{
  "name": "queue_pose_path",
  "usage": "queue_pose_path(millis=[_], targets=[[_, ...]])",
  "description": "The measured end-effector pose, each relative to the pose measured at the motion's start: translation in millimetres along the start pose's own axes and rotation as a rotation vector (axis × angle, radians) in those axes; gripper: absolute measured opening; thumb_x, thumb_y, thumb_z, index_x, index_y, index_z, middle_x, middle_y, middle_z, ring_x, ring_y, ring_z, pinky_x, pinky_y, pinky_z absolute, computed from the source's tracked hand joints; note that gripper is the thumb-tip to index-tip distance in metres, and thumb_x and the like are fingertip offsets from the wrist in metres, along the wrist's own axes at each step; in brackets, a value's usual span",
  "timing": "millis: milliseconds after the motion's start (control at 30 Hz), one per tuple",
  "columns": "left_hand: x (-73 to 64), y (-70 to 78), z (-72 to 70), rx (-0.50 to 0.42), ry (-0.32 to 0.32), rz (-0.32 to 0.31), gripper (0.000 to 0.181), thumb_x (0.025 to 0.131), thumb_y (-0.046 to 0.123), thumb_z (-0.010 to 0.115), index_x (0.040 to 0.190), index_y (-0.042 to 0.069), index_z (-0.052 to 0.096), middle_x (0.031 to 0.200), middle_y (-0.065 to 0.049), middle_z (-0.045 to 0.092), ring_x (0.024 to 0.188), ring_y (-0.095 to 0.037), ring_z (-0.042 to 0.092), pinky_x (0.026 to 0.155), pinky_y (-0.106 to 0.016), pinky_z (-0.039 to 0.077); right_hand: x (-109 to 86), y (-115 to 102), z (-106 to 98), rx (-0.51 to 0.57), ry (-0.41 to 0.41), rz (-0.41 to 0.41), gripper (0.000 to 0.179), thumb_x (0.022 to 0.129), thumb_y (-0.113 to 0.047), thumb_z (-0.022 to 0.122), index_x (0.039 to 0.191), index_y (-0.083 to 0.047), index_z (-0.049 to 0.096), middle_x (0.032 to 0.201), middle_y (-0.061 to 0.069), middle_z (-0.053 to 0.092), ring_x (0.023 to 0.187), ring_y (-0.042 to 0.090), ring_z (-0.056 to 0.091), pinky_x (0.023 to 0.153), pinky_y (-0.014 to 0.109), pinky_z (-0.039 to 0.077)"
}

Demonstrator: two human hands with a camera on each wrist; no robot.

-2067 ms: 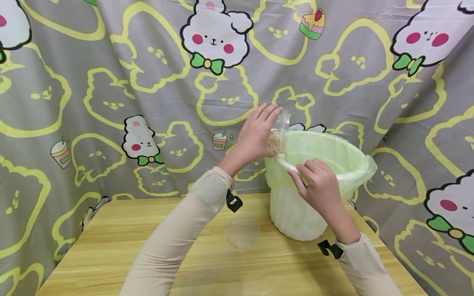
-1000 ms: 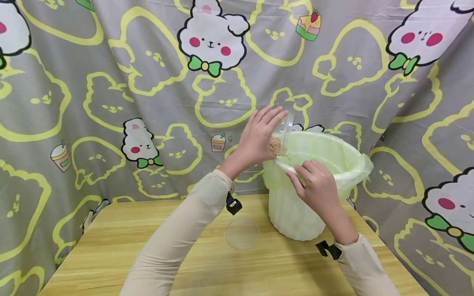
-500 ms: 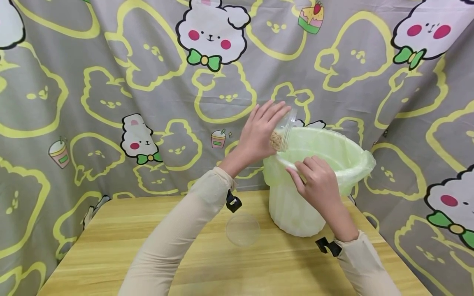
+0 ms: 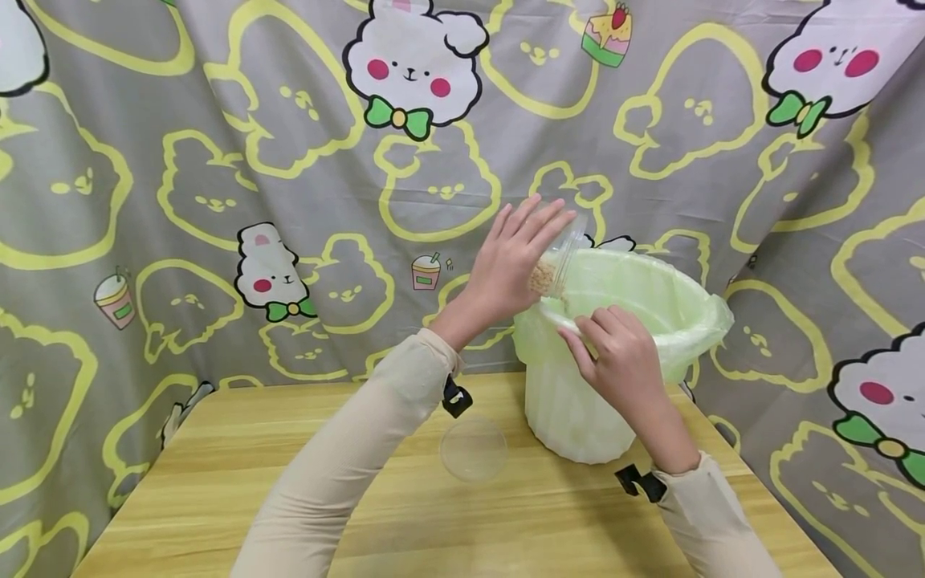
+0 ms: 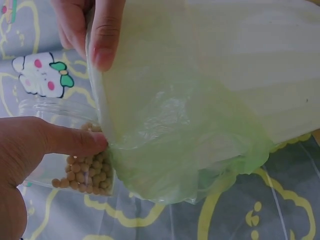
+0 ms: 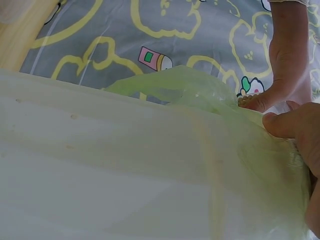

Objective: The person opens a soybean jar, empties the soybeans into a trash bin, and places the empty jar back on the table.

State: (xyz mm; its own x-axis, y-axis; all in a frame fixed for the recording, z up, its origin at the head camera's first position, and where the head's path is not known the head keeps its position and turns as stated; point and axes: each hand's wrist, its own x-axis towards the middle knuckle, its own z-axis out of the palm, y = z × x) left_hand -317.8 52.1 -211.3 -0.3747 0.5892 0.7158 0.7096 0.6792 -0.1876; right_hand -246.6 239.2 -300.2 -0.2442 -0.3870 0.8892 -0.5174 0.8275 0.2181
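My left hand (image 4: 509, 261) grips a clear plastic jar (image 4: 567, 249), tipped on its side over the near left rim of the bin. Small round tan balls that look like soybeans (image 5: 87, 172) lie along the jar's lower side, by its mouth. My right hand (image 4: 617, 353) pinches the rim of the white trash bin (image 4: 574, 409), thumb outside and fingers over the edge. A pale green bag (image 4: 679, 301) lines the bin and folds over its rim. The bin's bottom is hidden in every view.
A clear round lid (image 4: 474, 449) lies flat on the wooden table (image 4: 405, 514), left of the bin. Behind the table hangs a grey patterned curtain (image 4: 318, 193). Each wrist wears a black strap mount (image 4: 455, 396).
My left hand has moved slightly right with the jar, which tilts further over the bin. The balls in it look fewer. My right hand keeps its hold on the rim.
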Motion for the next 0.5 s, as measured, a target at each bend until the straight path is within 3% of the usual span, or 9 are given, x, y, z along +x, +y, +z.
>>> queue_pose_path(millis=[500], targets=[[-1.2,2.3,2.1,0.009,0.037,0.042,0.091,0.076,0.001,0.075,0.157,0.019,0.039,0.166,-0.002,0.034,0.157,-0.027,0.023,0.131,-0.045,0.011,-0.4,0.0,-0.1,0.002,-0.004,0.006,0.024,0.090,-0.020,0.074,0.083,0.003,0.072,0.070,0.012,0.060,0.064,0.030,0.051,0.059,0.040,0.045]])
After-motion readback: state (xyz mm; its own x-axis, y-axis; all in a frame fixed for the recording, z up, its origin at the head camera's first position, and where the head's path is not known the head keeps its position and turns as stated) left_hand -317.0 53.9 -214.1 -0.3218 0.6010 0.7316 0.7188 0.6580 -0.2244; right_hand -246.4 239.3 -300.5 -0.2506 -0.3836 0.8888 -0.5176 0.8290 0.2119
